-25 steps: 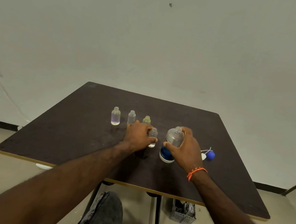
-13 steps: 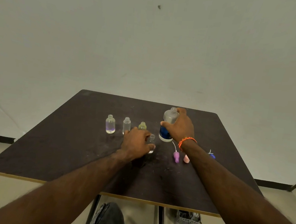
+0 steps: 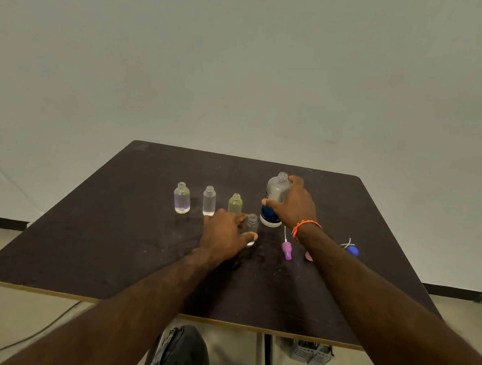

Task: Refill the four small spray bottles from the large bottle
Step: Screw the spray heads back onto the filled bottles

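Note:
On the dark table (image 3: 110, 243) three small uncapped bottles stand in a row: a purple-tinted one (image 3: 181, 198), a clear one (image 3: 209, 201) and a yellowish one (image 3: 235, 203). A fourth small clear bottle (image 3: 252, 224) stands nearer me, gripped by my left hand (image 3: 224, 235). My right hand (image 3: 293, 206) wraps the large uncapped bottle (image 3: 276, 188) with a blue label, which stands upright on the table just right of the row.
Spray heads lie to the right of the bottles: a purple one (image 3: 287, 250) with a white tube, a pink one (image 3: 308, 256) partly hidden by my right arm, and a blue one (image 3: 352, 250). A grey basket (image 3: 310, 353) sits on the floor under the table.
My right hand carried the large bottle away from me and set it beside the row. My left hand stayed on the small clear bottle. The purple and pink spray heads came into sight.

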### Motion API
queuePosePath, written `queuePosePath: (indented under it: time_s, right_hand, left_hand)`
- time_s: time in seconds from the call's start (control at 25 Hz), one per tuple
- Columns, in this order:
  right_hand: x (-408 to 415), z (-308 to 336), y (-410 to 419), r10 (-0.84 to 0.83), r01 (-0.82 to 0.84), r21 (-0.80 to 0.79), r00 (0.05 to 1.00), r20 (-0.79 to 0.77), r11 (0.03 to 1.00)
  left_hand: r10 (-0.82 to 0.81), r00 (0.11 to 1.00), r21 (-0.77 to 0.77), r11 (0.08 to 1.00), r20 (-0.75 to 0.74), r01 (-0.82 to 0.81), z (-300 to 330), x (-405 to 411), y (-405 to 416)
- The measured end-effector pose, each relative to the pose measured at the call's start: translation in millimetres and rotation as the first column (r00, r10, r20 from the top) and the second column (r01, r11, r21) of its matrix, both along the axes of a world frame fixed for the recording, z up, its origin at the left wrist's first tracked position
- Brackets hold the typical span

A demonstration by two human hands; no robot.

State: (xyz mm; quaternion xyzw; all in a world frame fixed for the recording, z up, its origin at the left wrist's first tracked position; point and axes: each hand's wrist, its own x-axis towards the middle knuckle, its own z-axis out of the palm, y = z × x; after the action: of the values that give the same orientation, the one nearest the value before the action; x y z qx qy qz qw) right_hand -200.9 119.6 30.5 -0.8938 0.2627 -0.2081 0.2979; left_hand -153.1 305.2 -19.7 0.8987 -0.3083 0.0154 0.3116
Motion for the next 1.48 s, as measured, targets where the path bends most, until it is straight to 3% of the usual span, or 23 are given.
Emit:
queuePosePath:
  time_s: [0.16,0.36,0.6,0.88,1.0,1.08,1.2,1.32,1.48]
  right_hand:
    - [-17,-5,-6,-0.019,0.02,0.005,0.995,-0.097,1.0]
    - [-60,-7,-4,-0.126,0.034,-0.349,0.962,-0.244,0.937]
    - [-87,-30,20,-0.154,-0.094,-0.492,0.884,-0.441,0.866]
    - [-100,-31,42,-0.132,-0.012,-0.476,0.955,-0.267,0.879]
    - [-106,-21,45,-0.004,-0.012,-0.31,0.999,-0.05,0.951]
    - [-106,-10,51,0.07,-0.049,-0.17,0.991,0.117,0.984]
    - [-104,19,63,0.081,-0.059,-0.083,0.954,0.289,0.995]
    - [-96,50,69,0.1,-0.087,-0.054,0.942,0.32,0.995]
    - [-78,59,73,0.176,-0.15,-0.15,0.969,0.176,0.977]
  left_hand:
    - [0.0,1.0,0.01,1.0,0.009,-0.001,0,0,0]
    - [0.013,0.999,0.014,1.0,-0.032,-0.013,-2,-1,0]
    - [0.038,0.999,0.043,0.998,-0.017,-0.038,2,-6,0]
    - [0.004,1.0,0.085,0.996,0.007,-0.005,10,-19,14]
    - [-0.017,1.0,0.088,0.996,-0.021,0.019,8,-22,24]
    - [-0.021,0.999,0.077,0.997,-0.037,0.024,8,-23,29]
    - [0.002,0.998,0.062,0.998,-0.059,0.001,11,-25,29]
    - [0.013,0.996,0.043,0.999,-0.089,-0.009,9,-24,28]
    - [0.028,0.993,-0.006,1.0,-0.112,-0.028,2,-23,30]
